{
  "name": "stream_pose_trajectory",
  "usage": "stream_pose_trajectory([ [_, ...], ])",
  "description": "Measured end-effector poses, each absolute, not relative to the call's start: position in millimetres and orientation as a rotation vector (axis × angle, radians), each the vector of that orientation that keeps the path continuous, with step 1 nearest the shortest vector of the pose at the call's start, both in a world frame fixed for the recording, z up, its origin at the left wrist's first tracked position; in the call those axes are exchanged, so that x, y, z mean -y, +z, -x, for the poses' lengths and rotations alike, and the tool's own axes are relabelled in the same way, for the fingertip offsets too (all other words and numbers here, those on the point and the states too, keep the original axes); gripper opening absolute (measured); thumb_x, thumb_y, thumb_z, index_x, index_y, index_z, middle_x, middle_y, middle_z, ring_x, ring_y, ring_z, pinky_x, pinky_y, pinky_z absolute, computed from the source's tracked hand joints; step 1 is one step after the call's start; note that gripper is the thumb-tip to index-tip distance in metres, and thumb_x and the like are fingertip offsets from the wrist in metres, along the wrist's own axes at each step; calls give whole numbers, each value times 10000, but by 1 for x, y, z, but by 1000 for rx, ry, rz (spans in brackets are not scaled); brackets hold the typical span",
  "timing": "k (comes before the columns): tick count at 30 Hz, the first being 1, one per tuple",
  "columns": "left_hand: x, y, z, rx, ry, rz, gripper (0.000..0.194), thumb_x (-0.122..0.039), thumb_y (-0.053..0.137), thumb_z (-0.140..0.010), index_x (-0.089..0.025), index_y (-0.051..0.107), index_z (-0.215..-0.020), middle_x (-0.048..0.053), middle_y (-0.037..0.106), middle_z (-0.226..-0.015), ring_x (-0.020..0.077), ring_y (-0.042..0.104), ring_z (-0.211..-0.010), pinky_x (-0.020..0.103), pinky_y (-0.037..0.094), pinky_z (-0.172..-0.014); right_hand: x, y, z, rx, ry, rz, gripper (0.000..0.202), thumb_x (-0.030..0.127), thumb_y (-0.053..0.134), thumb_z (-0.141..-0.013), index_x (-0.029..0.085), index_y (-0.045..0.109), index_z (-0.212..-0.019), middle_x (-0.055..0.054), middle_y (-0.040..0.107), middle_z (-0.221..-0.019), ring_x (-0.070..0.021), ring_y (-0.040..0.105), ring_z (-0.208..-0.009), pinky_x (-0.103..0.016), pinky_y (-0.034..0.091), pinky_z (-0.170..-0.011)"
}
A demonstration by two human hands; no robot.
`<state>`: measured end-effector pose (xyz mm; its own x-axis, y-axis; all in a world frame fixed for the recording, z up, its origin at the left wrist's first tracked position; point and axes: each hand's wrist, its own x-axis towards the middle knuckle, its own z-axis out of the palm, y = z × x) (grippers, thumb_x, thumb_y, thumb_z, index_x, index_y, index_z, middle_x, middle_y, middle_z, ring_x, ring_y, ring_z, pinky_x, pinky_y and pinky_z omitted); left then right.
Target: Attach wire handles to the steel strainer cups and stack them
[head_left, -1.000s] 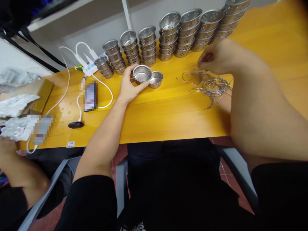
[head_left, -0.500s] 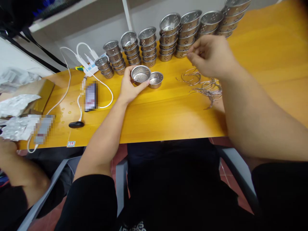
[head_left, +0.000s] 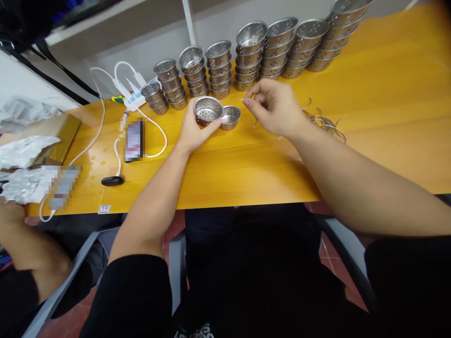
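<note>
My left hand [head_left: 193, 129] grips a round metal cup with punched holes [head_left: 207, 112], its open mouth tilted up toward me. Right beside it on the table stands a second perforated cup [head_left: 230, 118], partly covered by my thumb and the held cup. My right hand [head_left: 273, 105] is a little to the right of both cups, thumb and forefinger pinched on a thin piece of wire whose end [head_left: 241, 99] sticks out to the left. A loose heap of curved wires [head_left: 326, 124] lies on the table behind my right forearm, which hides part of it.
Several stacks of perforated cups [head_left: 248, 58] line the back of the table [head_left: 239, 173]. On the left are a phone [head_left: 134, 141], a power strip [head_left: 136, 101] with white cables, a black oval object [head_left: 112, 180], and a cardboard box [head_left: 66, 136]. Another person's arm [head_left: 38, 244] is at far left.
My right hand has moved left and slightly down from above the wire heap toward the cups, carrying a thin wire. My left hand keeps its hold on the cup in nearly the same place.
</note>
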<state>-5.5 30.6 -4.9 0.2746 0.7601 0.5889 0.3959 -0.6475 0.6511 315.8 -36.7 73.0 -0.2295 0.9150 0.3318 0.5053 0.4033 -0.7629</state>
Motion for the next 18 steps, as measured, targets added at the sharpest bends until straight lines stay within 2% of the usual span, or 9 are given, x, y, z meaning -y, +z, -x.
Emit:
stream_pose_trajectory([
  [3, -23, -2, -4, -996, 1324, -2206, 997, -1102, 892, -956, -384, 620, -1590, 106, 822, -1563, 402, 858, -1530, 655, 686, -1391, 39, 68, -308, 1899, 621, 1259, 793, 1117, 631, -1118, 368, 823, -1293, -80, 735, -915, -373, 745, -916, -621, 733, -963],
  [5, -22, -4, -9, -924, 1327, -2244, 995, -1093, 894, -964, -387, 602, -1601, 101, 813, -1566, 388, 861, -1505, 634, 704, -1362, 39, 63, -302, 1901, 608, 1236, 779, 1088, 639, -1142, 358, 836, -1327, -82, 733, -908, -369, 754, -905, -604, 738, -930],
  [8, -28, -15, -14, -814, 1353, -2281, 1066, -1081, 918, -954, -372, 543, -1656, 108, 784, -1587, 380, 848, -1492, 618, 709, -1343, 34, 56, -297, 1870, 622, 1064, 776, 1093, 685, -1139, 346, 822, -1294, -40, 645, -795, -312, 651, -751, -526, 682, -777],
  [11, -37, -28, -18, -727, 1399, -2295, 1150, -1077, 940, -944, -349, 485, -1710, 120, 753, -1596, 380, 832, -1499, 609, 705, -1335, 29, 50, -295, 1835, 676, 824, 746, 1076, 791, -1119, 335, 772, -1200, 11, 570, -699, -247, 499, -620, -437, 530, -622],
  [14, -42, -36, -21, -661, 1399, -2321, 1244, -1104, 965, -897, -361, 451, -1753, 125, 725, -1629, 396, 824, -1531, 601, 704, -1329, 28, 49, -292, 1824, 718, 758, 716, 1030, 871, -1113, 329, 728, -1151, 25, 565, -689, -227, 474, -603, -402, 438, -580],
  [18, -41, -38, -23, -675, 1321, -2402, 1395, -1103, 1020, -832, -396, 369, -1844, 141, 671, -1731, 432, 783, -1629, 610, 660, -1392, 30, 50, -289, 1808, 750, 795, 715, 1011, 924, -1089, 335, 707, -1171, 37, 515, -696, -230, 473, -610, -399, 439, -593],
])
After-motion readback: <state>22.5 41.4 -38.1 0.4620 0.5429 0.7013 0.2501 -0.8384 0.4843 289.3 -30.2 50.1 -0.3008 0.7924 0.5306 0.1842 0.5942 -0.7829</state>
